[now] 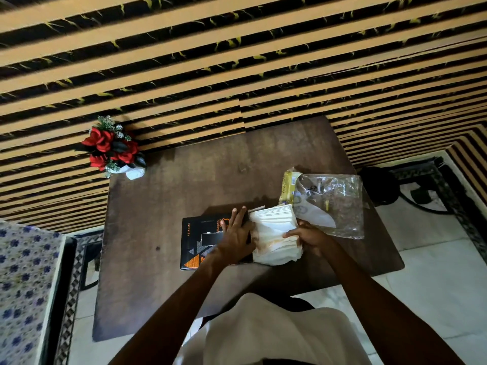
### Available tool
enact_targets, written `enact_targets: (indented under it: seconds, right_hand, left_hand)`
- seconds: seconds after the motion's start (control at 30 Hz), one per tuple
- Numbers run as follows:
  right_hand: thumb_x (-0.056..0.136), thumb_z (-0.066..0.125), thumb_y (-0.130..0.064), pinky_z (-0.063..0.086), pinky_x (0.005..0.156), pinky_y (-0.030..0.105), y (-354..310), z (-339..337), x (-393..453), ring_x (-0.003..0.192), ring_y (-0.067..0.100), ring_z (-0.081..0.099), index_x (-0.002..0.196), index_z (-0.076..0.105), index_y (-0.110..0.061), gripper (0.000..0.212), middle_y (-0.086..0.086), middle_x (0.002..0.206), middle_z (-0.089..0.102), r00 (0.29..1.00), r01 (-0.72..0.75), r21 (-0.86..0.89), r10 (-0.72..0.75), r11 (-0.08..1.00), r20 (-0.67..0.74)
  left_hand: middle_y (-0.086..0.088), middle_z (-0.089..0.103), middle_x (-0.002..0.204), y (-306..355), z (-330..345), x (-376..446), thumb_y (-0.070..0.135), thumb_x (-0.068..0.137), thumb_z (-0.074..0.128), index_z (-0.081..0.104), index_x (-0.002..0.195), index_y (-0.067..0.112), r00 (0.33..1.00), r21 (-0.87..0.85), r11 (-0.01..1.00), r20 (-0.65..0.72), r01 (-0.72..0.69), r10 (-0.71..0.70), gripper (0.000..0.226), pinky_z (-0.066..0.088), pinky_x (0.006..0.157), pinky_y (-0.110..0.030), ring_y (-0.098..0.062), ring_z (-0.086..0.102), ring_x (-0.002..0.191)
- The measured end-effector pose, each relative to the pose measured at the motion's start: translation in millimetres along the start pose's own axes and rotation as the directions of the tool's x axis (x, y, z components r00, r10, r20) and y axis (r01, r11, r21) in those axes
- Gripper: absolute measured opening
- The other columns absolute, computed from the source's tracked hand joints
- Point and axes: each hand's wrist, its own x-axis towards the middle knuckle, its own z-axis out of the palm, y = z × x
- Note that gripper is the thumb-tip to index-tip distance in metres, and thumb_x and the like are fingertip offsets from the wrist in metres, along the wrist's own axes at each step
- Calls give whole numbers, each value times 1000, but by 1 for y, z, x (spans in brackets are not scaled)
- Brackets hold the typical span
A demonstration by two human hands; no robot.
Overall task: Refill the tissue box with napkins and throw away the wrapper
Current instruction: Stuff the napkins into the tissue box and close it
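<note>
A black tissue box (195, 242) with orange and grey triangles lies flat on the brown table (163, 206). My left hand (237, 233) rests flat on the box's right end, fingers spread. A thick stack of white napkins (274, 233) stands against that open end, and my right hand (308, 237) grips the stack's right side. Behind the stack lies the clear plastic wrapper (332, 204) with a yellow label, empty and crumpled. How far the napkins reach into the box is hidden by my left hand.
A white pot of red artificial roses (113, 150) stands at the table's far left corner. A striped wall runs behind. A blue-flowered cloth (23, 283) lies to the left, and a black stand (379, 185) sits on the floor at right.
</note>
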Motion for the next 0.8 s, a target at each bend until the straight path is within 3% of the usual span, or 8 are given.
enact_targets:
  seconds: [0.1,0.2,0.27,0.33,0.47,0.57,0.67,0.8]
  right_hand:
    - [53,83,-22,40,98,71,1,-4,5,117,48,57,115,66,-19,64,18,117,71,999,-39,-27,39,999,0]
    - [52,82,-32,55,90,50,-6,13,8,102,36,69,117,65,-12,70,17,110,73,997,-80,-146,80,986,-4]
    - [60,80,-28,51,69,36,-15,34,7,82,29,66,110,66,-3,57,17,92,72,993,-119,-206,121,971,-1]
    - [67,77,-18,48,67,37,-15,50,16,74,28,62,104,66,-3,42,17,91,69,992,-127,-191,127,973,-12]
    - [64,79,-19,49,98,45,7,37,34,102,30,66,123,58,-17,63,16,118,69,991,-110,-41,107,993,-75]
    - [85,68,-17,46,104,49,-2,52,13,111,31,63,128,53,-14,46,12,121,66,987,-124,20,125,992,-96]
    - [95,55,-19,53,93,49,-14,98,-1,104,33,64,126,54,-15,32,13,113,66,993,-66,2,66,998,-99]
    - [103,36,-32,51,76,44,-29,131,-11,78,23,64,98,62,-20,29,4,83,69,987,-152,266,133,952,88]
  left_hand:
    - [-6,4,164,-23,-14,-4,35,70,82,6,154,22,997,-175,984,64,-19,31,114,17,121,-56,-28,-2,152]
    - [-4,-1,165,-29,-18,-12,33,56,91,-10,153,20,995,-93,993,71,-69,76,140,16,124,-43,-24,-2,152]
    - [-5,-6,164,-26,-13,-13,38,53,91,-8,153,13,993,47,993,56,-104,101,143,11,125,-41,-24,-6,152]
    - [-6,-10,164,-25,-9,-14,42,53,90,-8,153,12,995,99,990,42,-97,93,144,3,124,-37,-24,-9,151]
    - [-5,-16,163,-31,-12,-16,57,53,84,-10,153,14,1000,184,983,14,-25,22,144,-3,123,-43,-26,-16,150]
    - [-1,-16,163,-37,-13,-18,69,46,80,-9,153,22,1000,158,987,4,25,-26,147,-1,121,-59,-29,-19,149]
    - [-1,-15,163,-35,-16,-15,66,45,83,-10,153,24,999,128,991,27,43,-47,148,-2,119,-62,-31,-19,149]
    - [-2,-13,164,-32,-18,-13,62,46,85,-8,154,23,997,126,990,33,58,-63,148,-3,117,-63,-34,-18,149]
